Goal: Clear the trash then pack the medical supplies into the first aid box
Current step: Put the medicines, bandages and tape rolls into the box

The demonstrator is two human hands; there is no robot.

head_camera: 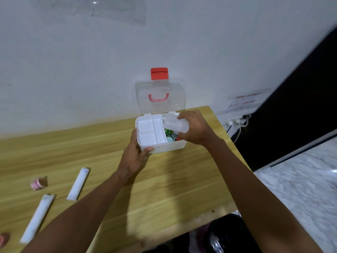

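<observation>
My left hand (135,154) grips the open first aid box (164,147) at frame centre; my right hand (194,127) fingers grasp a translucent container (175,124) over it. Two wrapped packets (78,183) and a tape roll (37,183) wait lower left on the worktop (173,189), so I judge packing half done.

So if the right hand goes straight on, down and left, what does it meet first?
Probably the green packets in the first aid box, below the translucent container held by the right hand. Depth is unclear.
</observation>
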